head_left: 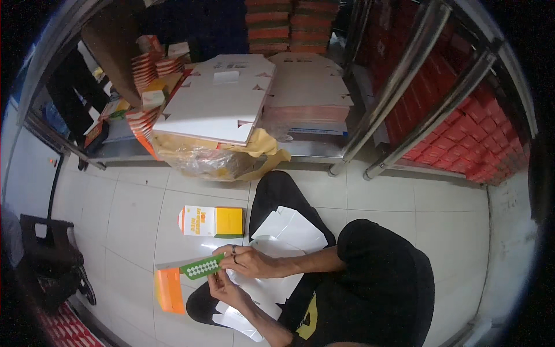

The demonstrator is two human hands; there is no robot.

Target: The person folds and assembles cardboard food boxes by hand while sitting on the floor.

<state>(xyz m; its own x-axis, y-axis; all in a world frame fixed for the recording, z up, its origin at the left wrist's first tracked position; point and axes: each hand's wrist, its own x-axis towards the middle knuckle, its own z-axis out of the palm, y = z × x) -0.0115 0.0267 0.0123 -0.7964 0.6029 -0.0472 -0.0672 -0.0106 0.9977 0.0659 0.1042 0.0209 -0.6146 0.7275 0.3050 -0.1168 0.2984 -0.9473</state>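
Note:
A small printed carton with an orange panel (pixel 170 291) and a green panel (pixel 201 268) patterned in white diamonds is in my hands, over the floor by my knee. My right hand (pixel 252 261), with rings on its fingers, pinches the near end of the green panel from above. My left hand (pixel 230 290) grips the same end from below, its fingertips close to the right hand's. The carton's orange part hangs out beyond the fingers. White flat cardboard pieces (pixel 289 226) lie across my lap under my forearms, some partly hidden by them.
On the tiled floor beyond my hands stands a white, yellow and green carton (pixel 199 221). A low metal shelf ahead holds stacked white card sheets (pixel 214 98) over crumpled wrapping (pixel 208 159). Metal posts (pixel 404 87) and red packs (pixel 462 133) are at right, a black stool (pixel 52 243) at left.

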